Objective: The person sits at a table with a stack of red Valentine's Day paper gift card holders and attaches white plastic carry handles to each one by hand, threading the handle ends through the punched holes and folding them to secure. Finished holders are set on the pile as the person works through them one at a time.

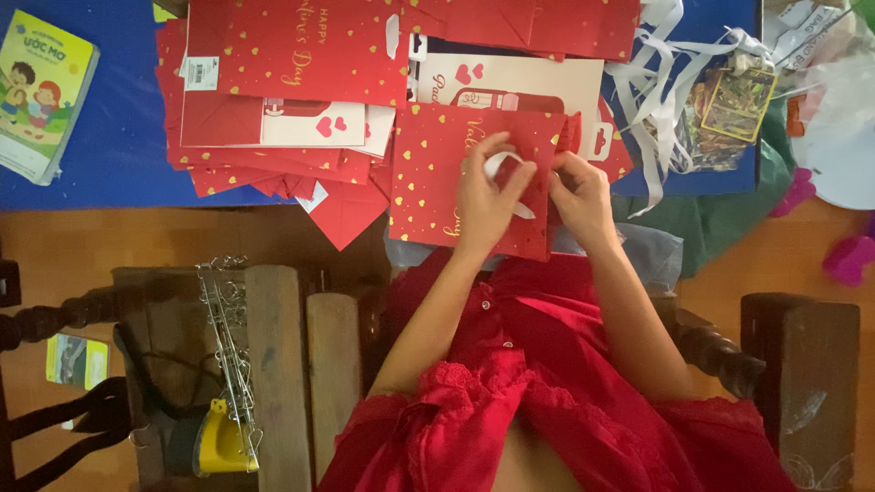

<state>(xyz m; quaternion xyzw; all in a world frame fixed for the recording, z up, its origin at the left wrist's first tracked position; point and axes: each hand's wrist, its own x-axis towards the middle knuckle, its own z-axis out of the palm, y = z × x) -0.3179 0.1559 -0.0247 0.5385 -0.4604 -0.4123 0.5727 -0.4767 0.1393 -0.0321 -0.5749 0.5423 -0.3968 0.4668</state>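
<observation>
A flat red paper bag (428,173) with gold hearts lies at the near edge of the blue table, in front of me. My left hand (483,200) rests on it and pinches a white ribbon strip (504,164) that curls over the bag. My right hand (581,196) grips the bag's right edge beside it, fingers closed on the paper. Both hands touch the same bag.
A stack of similar red bags (283,82) covers the blue table (109,137) behind. White ribbon strips (652,100) pile at the right. A children's book (41,91) lies far left. A wooden chair (283,364) with metal clips (228,355) stands at lower left.
</observation>
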